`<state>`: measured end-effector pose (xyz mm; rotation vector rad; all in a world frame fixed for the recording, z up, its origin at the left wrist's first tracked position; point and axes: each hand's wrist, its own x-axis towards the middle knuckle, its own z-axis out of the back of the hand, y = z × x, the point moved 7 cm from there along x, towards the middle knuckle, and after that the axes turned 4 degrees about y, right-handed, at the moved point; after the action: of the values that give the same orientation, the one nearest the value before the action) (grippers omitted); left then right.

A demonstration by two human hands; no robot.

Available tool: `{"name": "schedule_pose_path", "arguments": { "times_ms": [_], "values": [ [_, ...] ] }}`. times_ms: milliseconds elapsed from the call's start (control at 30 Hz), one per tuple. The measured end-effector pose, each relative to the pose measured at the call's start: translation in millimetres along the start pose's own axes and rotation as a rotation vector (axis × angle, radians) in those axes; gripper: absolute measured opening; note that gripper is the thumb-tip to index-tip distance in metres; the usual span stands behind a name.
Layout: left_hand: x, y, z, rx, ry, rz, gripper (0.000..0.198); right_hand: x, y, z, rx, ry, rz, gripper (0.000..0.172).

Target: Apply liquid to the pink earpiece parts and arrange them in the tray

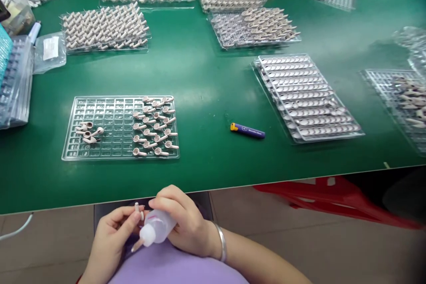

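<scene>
Just in front of the table edge, my left hand (113, 233) pinches a small white earbud shell (136, 207) between thumb and fingers, its stem pointing up. My right hand (188, 219) is wrapped round a translucent squeeze bottle (163, 226), tilted with its white cap and thin nozzle pointing down and left. The bottle is close beside the shell; whether they touch, I cannot tell. Beyond my hands lies a clear plastic tray (115, 142) on the table. Rows of earbud shells (159, 126) fill its right side, and a small heap of shells (89, 133) sits at its left.
A blue lighter (248, 131) lies on the green table (206, 159). To its right is a tray of round-ended shells (306, 95). Several full trays stand along the back, with stacked trays (15, 84) at left. A red stool (326, 197) is below the edge.
</scene>
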<state>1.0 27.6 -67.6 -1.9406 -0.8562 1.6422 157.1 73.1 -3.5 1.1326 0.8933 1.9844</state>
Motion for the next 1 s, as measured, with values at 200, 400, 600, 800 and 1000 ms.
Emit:
{"name": "schedule_pose_path", "arguments": {
  "times_ms": [200, 400, 600, 800, 1000],
  "values": [
    [8, 27, -0.4, -0.158, -0.031, 0.188, 0.043, -3, 2, -3, -0.166, 0.015, 0.08, 0.019],
    [9, 24, -8.0, -0.231, -0.062, 0.225, 0.046, -5, 0, -4, -0.207, 0.014, 0.065, 0.019],
    [12, 25, -8.4, -0.203, -0.033, 0.191, 0.043, -5, 0, -3, -0.188, 0.002, 0.064, 0.018],
    [13, 31, -4.7, -0.152, 0.006, 0.192, 0.043, -5, -2, -3, -0.178, 0.01, 0.053, 0.021],
    [14, 24, -5.9, -0.122, 0.005, 0.179, 0.044, -6, 0, -2, -0.176, 0.002, 0.064, 0.019]
  ]
}}
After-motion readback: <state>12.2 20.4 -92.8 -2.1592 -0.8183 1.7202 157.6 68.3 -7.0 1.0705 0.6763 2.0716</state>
